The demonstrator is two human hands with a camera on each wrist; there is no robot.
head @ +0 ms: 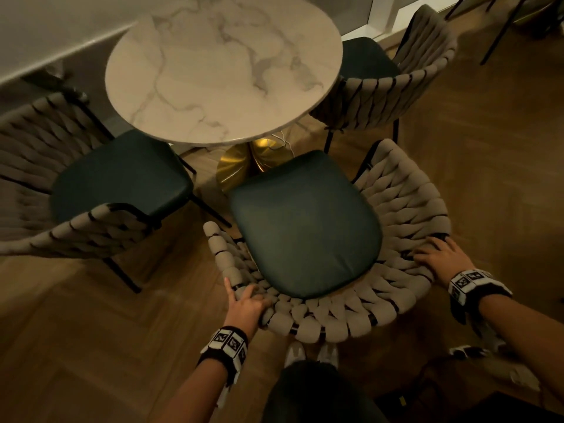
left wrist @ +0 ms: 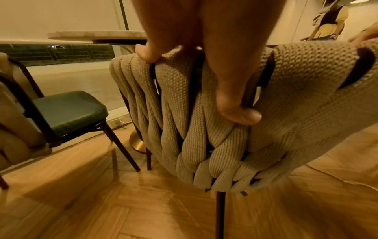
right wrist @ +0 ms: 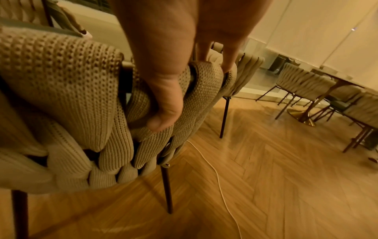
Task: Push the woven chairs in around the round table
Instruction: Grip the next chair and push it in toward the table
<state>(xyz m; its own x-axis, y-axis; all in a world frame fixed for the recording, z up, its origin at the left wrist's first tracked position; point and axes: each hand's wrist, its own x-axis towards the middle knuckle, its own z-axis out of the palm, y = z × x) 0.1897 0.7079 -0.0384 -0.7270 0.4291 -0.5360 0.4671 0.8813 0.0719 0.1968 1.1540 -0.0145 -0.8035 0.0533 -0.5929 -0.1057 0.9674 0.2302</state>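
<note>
A round marble table [head: 222, 68] on a gold base [head: 241, 166] stands ahead. The nearest woven chair [head: 406, 209], beige weave with a dark green seat, sits in front of me, its seat front near the table's edge. My left hand [head: 247, 303] grips the left end of its curved back, thumb [left wrist: 239, 113] pressed on the outer weave [left wrist: 286, 97]. My right hand [head: 442, 257] grips the back's right side, thumb [right wrist: 163, 113] hooked round a woven strand [right wrist: 71, 89]. A second woven chair [head: 100, 184] stands left of the table and a third [head: 393, 77] at the right.
Herringbone wood floor [head: 91, 346] all round. A white cable [right wrist: 216, 174] trails across the floor beside the chair's legs. More woven chairs and another table [right wrist: 327, 90] stand further right. A glass wall [left wrist: 61, 53] runs behind the table. My feet [head: 311, 352] are just behind the chair.
</note>
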